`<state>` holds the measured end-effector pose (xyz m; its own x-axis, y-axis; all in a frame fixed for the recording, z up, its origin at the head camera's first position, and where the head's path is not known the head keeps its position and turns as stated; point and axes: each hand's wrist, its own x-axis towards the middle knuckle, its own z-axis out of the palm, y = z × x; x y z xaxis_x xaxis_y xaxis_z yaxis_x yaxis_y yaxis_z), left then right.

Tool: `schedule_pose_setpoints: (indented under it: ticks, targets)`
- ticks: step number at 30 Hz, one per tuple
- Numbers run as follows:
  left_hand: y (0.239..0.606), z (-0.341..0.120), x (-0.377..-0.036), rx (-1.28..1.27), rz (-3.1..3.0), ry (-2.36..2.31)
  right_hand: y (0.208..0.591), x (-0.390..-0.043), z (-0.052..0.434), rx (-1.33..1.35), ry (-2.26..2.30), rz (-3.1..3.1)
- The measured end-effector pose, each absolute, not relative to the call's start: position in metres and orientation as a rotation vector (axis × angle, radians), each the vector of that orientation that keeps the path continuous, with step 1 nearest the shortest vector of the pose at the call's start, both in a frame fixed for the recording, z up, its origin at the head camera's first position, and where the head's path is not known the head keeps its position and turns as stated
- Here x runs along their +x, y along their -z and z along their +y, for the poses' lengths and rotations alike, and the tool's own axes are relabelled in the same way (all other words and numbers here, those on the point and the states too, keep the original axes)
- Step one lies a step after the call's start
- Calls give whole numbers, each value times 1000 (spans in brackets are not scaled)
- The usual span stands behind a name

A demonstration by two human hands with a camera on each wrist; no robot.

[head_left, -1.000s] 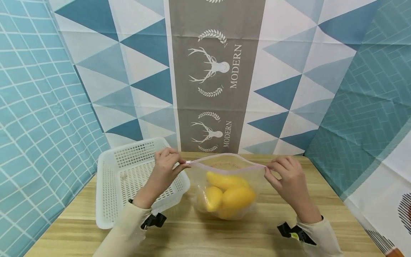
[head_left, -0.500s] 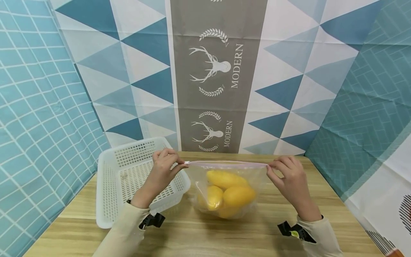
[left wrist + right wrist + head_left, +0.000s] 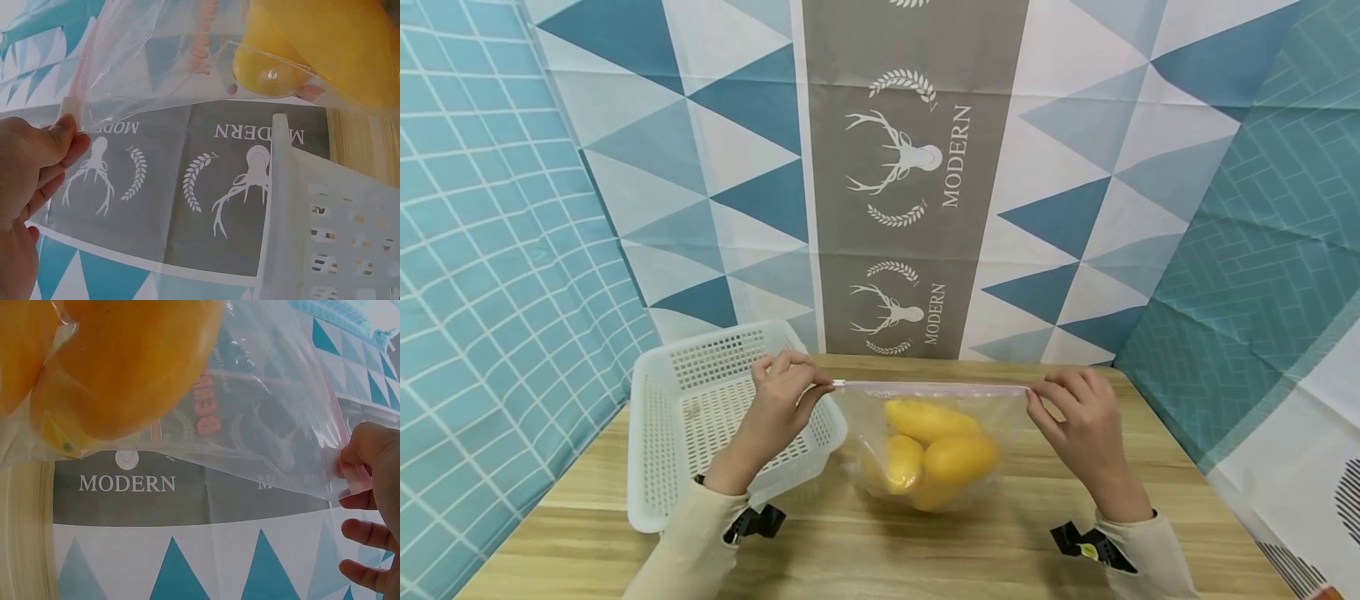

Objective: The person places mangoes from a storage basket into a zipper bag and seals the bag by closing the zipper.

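Sealing zip bag (image 3: 925, 442) at frame centre, mangoes (image 3: 951, 457) inside | left hand (image 3: 775, 408) pinches left top corner, right hand (image 3: 1078, 417) pinches right | keep strip (image 3: 928, 387) taut, level, press along seam | basket (image 3: 658, 450) lower left

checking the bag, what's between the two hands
In the head view, the bag's pink zip strip stretches between left hand and right hand, mangoes hanging below.
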<state>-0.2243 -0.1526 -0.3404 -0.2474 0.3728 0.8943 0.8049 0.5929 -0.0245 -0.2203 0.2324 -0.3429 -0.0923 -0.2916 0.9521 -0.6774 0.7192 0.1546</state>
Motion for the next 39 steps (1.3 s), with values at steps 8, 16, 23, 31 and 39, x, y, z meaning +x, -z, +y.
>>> schedule_pose_setpoints:
  ticks: [8, 16, 23, 31, 39]
  targets:
    - [343, -149, -220, -897, -1799, 512, 343, -218, 237, 787, -355, -1679]
    - [346, -140, -218, -871, -1696, 485, 342, -218, 242, 775, -350, -1660]
    - [349, -133, -221, -848, -1652, 497, 342, -220, 245, 744, -335, -1650]
    - [354, -128, -227, -818, -1629, 511, 345, -223, 246, 706, -323, -1661]
    - [362, -125, -234, -797, -1627, 522, 352, -229, 245, 686, -312, -1615]
